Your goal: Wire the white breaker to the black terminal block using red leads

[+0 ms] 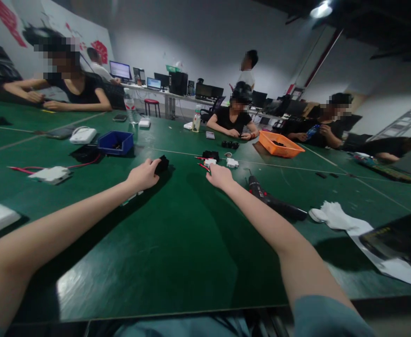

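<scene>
My left hand [144,175] is closed around a small black part [162,164], held just over the table; its exact kind does not show. A pale piece partly shows beneath my left wrist. Out in front, my right hand [221,177] has its fingers drawn together at a small white block [210,162] with red leads [203,166]. Those fingers partly hide the block. Right behind it lies a black part [211,155], and a second white block [232,163] sits just to the right.
On the green table [163,262], a cordless screwdriver [271,201] lies right of my right hand. A blue bin [115,142] and a white box with red wires [51,174] are left; an orange basket [280,144] stands back right. White gloves [335,215] lie right. Several people sit around.
</scene>
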A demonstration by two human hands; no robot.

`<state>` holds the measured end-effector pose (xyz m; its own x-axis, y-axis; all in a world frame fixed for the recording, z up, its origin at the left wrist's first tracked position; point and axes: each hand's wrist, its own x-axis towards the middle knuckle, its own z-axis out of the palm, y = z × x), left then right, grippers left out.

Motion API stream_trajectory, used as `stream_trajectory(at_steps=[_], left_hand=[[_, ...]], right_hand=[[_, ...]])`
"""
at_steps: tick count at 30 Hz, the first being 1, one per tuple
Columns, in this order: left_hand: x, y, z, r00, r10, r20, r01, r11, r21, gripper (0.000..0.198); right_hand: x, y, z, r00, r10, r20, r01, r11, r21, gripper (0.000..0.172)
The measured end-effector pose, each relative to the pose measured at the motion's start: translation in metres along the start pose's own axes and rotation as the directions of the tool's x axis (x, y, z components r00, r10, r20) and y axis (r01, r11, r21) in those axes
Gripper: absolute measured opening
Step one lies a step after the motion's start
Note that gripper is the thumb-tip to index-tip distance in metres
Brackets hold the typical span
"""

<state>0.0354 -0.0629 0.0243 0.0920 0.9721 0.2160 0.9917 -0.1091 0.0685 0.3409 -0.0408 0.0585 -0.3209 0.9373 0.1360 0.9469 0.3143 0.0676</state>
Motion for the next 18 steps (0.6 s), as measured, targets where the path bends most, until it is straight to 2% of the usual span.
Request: stream_trajectory(at_steps=[2,5,10,18], left_hand=[[0.000,-0.001,0.000,1.000,-0.001,0.000,0.001,1.000,-0.001,0.067],[0.000,-0.002,0.001,1.000,0.002,-0.002,-0.002,1.000,-0.011,0.067],[0.000,-0.004,0.004,1.000,0.006,-0.027,-0.006,1.000,-0.019,0.065],[0.003,-0.007,0.008,0.999,0.015,-0.036,-0.018,0.997,-0.069,0.067]], right_hand=[[0.020,-0.001,0.007,0.998,0.061,0.012,-0.061,0.998,-0.009,0.037],[0.034,-0.005,0.019,0.993,0.114,0.031,-0.114,0.993,-0.013,0.035],[0.033,-0.002,0.030,0.988,0.153,0.012,-0.152,0.988,-0.024,0.032],[0.033,0.019,0.031,0.987,0.162,-0.020,-0.162,0.987,-0.019,0.035]])
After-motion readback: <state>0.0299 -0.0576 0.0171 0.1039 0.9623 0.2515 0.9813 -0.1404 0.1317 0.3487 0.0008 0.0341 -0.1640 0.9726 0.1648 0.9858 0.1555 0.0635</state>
